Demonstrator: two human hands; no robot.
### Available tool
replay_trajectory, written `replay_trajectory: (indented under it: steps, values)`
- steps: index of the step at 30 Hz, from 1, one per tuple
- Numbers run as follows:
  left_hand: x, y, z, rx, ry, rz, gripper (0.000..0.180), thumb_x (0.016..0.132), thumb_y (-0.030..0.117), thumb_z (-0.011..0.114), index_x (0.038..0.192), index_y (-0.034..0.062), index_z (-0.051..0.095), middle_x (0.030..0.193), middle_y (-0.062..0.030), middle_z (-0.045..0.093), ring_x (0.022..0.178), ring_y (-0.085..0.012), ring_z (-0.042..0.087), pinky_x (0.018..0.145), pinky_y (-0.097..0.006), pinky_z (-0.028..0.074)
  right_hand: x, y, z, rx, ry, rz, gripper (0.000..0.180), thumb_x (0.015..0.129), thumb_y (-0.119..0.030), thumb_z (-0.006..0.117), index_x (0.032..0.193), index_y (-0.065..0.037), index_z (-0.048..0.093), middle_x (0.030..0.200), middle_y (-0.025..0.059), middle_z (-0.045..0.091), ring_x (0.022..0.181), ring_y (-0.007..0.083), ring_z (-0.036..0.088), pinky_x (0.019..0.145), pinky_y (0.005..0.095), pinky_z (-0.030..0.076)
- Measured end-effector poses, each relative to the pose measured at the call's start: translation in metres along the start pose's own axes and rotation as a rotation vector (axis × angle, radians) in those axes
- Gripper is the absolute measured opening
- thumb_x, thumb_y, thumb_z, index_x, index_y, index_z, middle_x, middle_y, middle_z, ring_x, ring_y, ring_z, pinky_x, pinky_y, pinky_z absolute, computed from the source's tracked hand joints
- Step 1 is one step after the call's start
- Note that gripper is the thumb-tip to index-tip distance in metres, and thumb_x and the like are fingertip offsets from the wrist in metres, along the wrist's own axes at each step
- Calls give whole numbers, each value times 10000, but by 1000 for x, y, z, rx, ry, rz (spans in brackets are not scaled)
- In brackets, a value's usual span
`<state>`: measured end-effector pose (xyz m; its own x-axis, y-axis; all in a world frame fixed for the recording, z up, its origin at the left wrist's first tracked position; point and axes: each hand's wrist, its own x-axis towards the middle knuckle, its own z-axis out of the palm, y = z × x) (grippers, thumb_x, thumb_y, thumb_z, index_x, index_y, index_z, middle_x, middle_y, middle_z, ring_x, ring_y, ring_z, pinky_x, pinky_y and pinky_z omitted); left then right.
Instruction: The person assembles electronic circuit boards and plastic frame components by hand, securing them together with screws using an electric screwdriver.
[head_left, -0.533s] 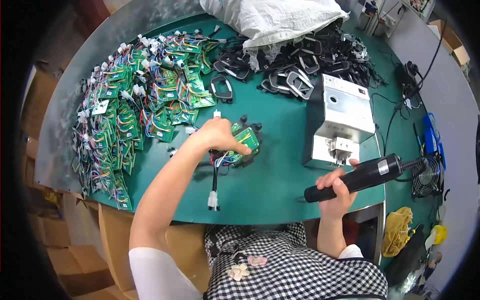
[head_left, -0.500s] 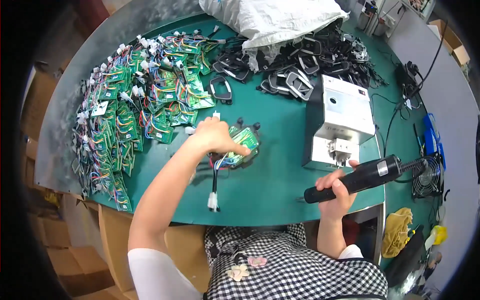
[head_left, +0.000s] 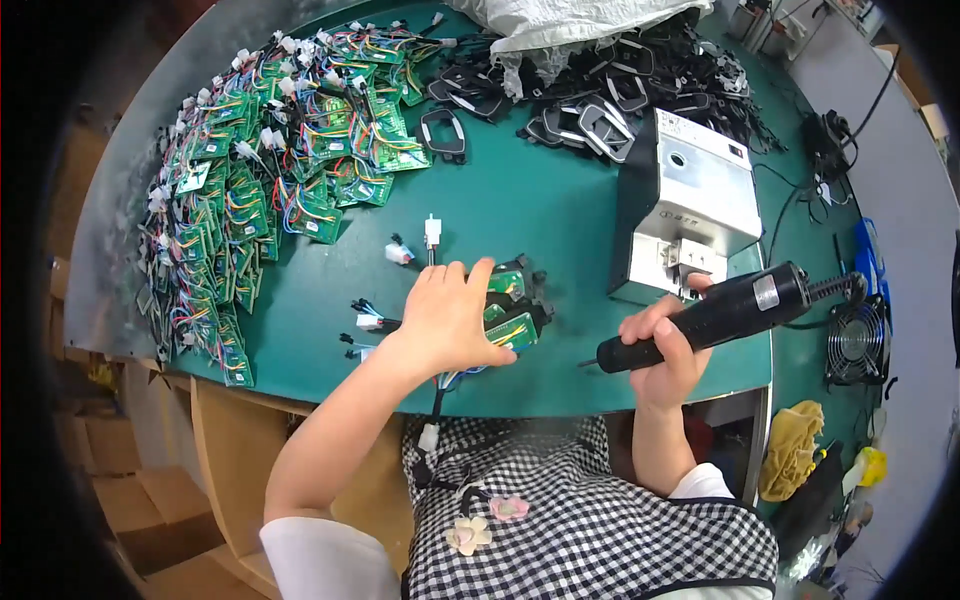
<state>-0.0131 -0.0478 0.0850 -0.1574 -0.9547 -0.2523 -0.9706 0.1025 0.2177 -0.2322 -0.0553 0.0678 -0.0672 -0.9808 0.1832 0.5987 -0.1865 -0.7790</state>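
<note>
Our left grip [head_left: 447, 318] spans green circuit boards [head_left: 518, 332] near the front of our bench [head_left: 550, 220], thumb and forefinger apart; we cannot tell whether it clasps them. Our right grip [head_left: 668, 350] wraps around a black electric screwdriver [head_left: 732, 312]. Beyond stands a silver metal box [head_left: 705, 195]; farther back lie black frames [head_left: 668, 85], and leftward, heaped wired boards [head_left: 245, 212].
</note>
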Motion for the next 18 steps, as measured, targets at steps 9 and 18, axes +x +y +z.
replay_trajectory:
  steps: [9,18]
  values:
    - [2,3,4,-111,-99,-235,976,477,496,793,1195,-50,422,1096,-202,493,1064,-337,463,928,-397,350,-17,-1,8,-19,-33,-41,540,734,7,555,1212,7,305,636,98,531,542,206,547,573,326,478]
    - [-14,16,8,-76,-28,-173,882,468,457,796,1102,-49,450,1056,-198,510,1021,-332,486,881,-388,371,-5,12,15,-389,-196,79,586,724,19,578,1247,-18,317,860,66,544,684,116,545,586,252,462]
